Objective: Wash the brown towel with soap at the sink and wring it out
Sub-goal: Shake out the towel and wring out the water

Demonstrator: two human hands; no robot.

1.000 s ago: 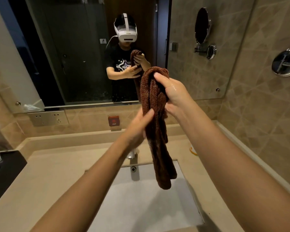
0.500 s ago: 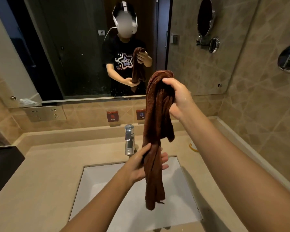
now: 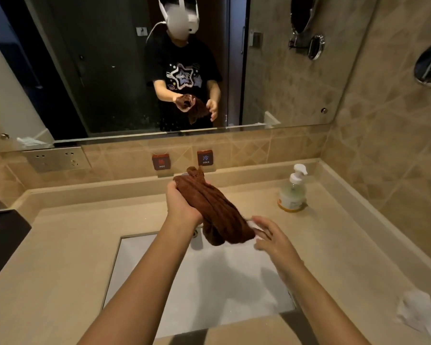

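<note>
Presently: brown towel (image 3: pixel 214 210), bunched, gripped in curled fingers of left hand (image 3: pixel 182 207) above sink (image 3: pixel 209 282); right hand (image 3: pixel 271 239) beside its lower end, fingers spread, holding nothing.

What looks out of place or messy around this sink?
Only a crumpled white tissue lies loose on the counter, right of the sink near the front edge. The soap bottle stands upright; the left hand grips the brown towel over it. Nothing looks spilled.
</note>
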